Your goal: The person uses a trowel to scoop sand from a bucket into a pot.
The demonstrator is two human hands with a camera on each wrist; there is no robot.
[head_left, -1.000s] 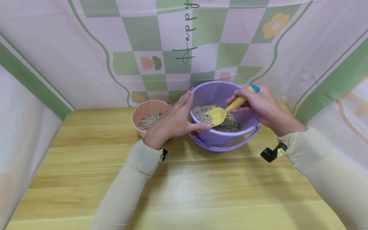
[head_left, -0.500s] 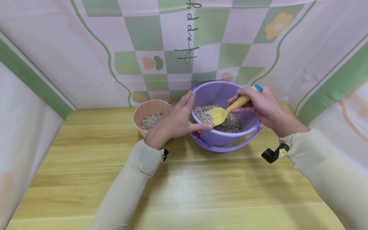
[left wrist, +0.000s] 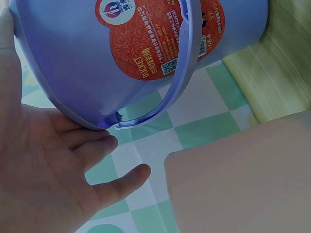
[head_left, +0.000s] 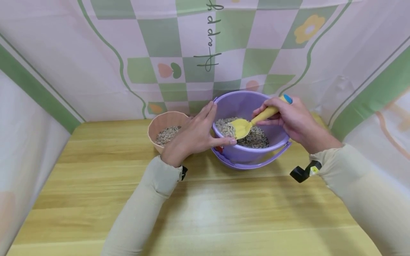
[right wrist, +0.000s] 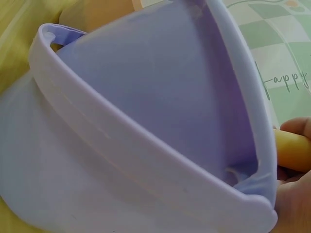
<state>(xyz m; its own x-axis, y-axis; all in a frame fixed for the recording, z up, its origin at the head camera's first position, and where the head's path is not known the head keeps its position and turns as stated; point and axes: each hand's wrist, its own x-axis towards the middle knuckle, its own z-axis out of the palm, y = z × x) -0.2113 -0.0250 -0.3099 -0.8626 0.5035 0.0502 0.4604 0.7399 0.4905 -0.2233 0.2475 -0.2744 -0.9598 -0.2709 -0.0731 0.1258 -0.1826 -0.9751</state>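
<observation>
My right hand (head_left: 296,119) grips the yellow handle of a toy shovel (head_left: 241,128). The shovel's blade lies inside a purple bucket (head_left: 237,103), with pale grit on its left part. Loose grit (head_left: 256,138) covers the bucket's bottom. Fingers straight and spread, my left hand (head_left: 192,137) rests on the bucket's left rim. In the left wrist view its fingers (left wrist: 92,150) touch the rim from outside. Behind that hand stands a peach fluted bowl (head_left: 157,126) holding similar grit (head_left: 167,136). In the right wrist view the bucket mostly hides the shovel, except its handle (right wrist: 294,149).
The bucket's purple carrying handle (head_left: 256,165) hangs down at its front. Both containers stand on a wooden table (head_left: 205,209), close to a checked cloth (head_left: 227,67) behind. More cloth hangs at the left and right sides.
The shovel's blade has shifted slightly left over the last half second, staying inside the bucket. My left hand keeps its place on the rim.
</observation>
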